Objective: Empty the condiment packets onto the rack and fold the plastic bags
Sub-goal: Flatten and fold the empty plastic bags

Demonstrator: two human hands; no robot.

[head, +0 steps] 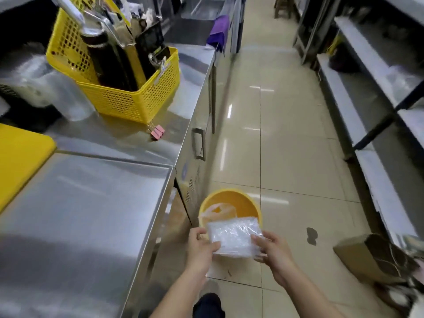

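Note:
A folded clear plastic bag forms a flat, crinkled rectangle held between both hands low in the head view. My left hand pinches its left edge, thumb on top. My right hand grips its right edge. The bag hangs over a round yellow bin on the floor, which holds a loose pale plastic bag. A metal rack with shelves runs along the right side of the aisle. No condiment packets are visible.
A steel counter fills the left, carrying a yellow perforated basket of bottles and tools, a pink binder clip and a yellow board. A cardboard box sits on the tiled floor at lower right.

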